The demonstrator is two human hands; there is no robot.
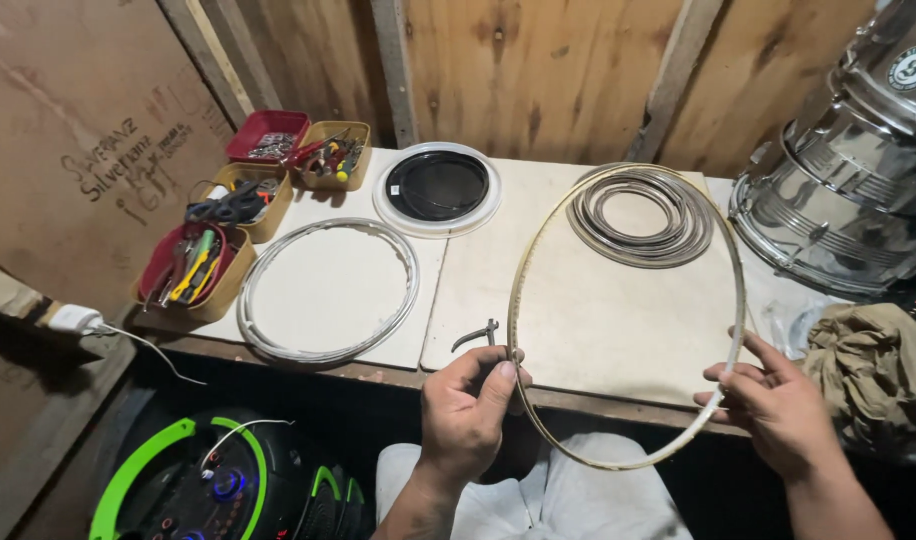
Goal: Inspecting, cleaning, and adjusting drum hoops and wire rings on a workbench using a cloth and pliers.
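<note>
My left hand [465,410] pinches the thin hoop [628,310] together with small pliers [481,335] at its nine o'clock; my right hand [768,405] has its fingers closed on the rim at four o'clock. The hoop hangs over the table edge [398,375]. Squeezing too hard could, I judge, kink it. A round white badge [911,68] sits on the steel drum [848,190] at two o'clock.

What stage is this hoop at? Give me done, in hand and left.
Done: one hoop lies flat on the table, with coiled strips and a drumhead laid out.
In hand: both hands hold a thin ring; the left hand also grips pliers at its edge, the right hand steadies the far side.
Left: the ring is bare; the drum shell lies aside.
</note>
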